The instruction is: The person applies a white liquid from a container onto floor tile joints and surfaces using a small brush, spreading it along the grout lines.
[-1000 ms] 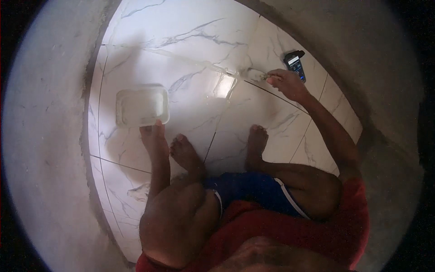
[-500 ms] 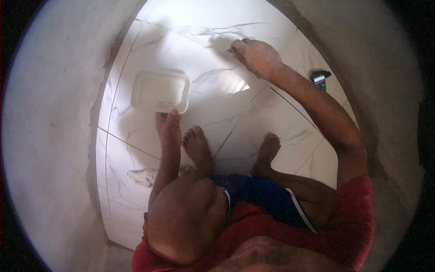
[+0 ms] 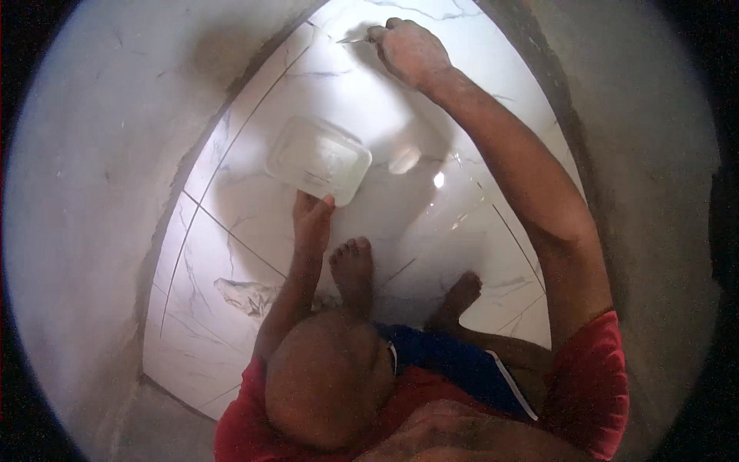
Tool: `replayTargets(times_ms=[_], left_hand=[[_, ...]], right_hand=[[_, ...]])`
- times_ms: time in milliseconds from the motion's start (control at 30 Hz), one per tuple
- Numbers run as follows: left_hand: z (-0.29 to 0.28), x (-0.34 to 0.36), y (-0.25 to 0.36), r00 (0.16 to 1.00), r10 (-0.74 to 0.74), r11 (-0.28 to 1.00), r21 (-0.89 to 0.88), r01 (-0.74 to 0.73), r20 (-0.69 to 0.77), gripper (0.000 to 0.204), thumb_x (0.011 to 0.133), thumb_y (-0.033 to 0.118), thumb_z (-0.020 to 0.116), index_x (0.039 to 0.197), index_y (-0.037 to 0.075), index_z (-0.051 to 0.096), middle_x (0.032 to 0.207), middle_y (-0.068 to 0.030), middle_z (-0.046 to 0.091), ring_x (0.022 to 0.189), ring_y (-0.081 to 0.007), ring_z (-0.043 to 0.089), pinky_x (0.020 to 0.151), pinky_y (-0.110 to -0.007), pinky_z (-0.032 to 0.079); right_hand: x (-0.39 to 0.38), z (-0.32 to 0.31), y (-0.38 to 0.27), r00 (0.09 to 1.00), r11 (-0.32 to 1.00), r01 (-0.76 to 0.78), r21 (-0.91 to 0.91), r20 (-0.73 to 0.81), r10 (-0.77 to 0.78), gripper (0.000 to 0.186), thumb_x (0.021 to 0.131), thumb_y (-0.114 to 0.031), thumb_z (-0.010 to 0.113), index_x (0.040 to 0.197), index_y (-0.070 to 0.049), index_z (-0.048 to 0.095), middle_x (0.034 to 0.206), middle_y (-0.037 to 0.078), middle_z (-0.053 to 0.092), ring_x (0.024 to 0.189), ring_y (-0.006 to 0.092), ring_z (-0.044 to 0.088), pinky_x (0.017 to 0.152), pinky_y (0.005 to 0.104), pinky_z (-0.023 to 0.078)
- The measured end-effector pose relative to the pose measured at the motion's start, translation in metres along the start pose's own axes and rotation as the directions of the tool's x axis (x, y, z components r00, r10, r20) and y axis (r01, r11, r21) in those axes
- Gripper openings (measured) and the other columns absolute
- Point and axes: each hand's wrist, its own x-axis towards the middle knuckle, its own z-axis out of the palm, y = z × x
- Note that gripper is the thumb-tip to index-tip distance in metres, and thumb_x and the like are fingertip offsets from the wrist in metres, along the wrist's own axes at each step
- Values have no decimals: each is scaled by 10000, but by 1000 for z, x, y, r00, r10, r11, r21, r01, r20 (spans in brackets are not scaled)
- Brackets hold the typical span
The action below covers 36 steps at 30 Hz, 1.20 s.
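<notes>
Grey walls [image 3: 100, 200] flank veined tiles [image 3: 400, 223], left hand [image 3: 312, 223] pinching a tray [image 3: 317, 160], right hand [image 3: 416, 55] a blurred tool [image 3: 356, 39].

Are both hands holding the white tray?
No, only the left hand grips the white tray, at its near edge; the right hand is well apart from it.

Tray [image 3: 359, 165] off-wht; tiles [image 3: 346, 88] wht, gry-veined; shirt [image 3: 591, 381] red; shorts [image 3: 458, 371] blue w/ wht stripe [image 3: 513, 386].
</notes>
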Motion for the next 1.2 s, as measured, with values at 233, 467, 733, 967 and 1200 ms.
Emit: replayTargets(times_ms=[233,467,733,967,1200], left_hand=[[-17,18,17,1000,-13,997,72,12,18,882,803,170,799,1485,-58,288,1453,-189,428,1353,-301,424,1141,-433,332],[-12,27,29,997,-76,997,5,76,29,847,762,142,814,1448,-60,359,1390,-167,509,1308,-301,486,1116,-437,369],[-22,34,37,991,-119,992,42,117,54,837,734,120,813,1437,-47,392,1384,-148,533,1312,-285,490,1110,-434,378],[-34,45,27,985,-164,985,57,161,51,855,711,132,859,1421,-48,419,1370,-150,555,1290,-284,519,1101,-428,392],[-36,46,23,984,-173,984,55,170,53,865,712,178,883,1414,-43,429,1354,-139,565,1274,-277,531,1086,-419,410]], right_hand=[[58,-2,50,989,991,-128,-49,-86,123,202,963,-209,555,1063,-55,639,1049,178,680,947,366,676,839,482,546],[80,-22,145,968,952,-239,-193,-121,219,251,971,-244,544,1066,-41,659,971,215,706,940,399,687,842,518,550],[112,-31,139,863,862,-466,-201,112,493,352,920,-321,642,1237,-178,694,1339,162,614,1346,214,478,1162,329,285],[81,9,114,957,980,-170,-106,-256,138,322,979,-262,571,1261,-125,645,1060,187,675,943,381,664,805,484,549],[46,40,70,955,989,102,-106,-267,-127,340,923,-171,661,1262,-161,648,1090,88,660,953,282,649,788,406,551]])
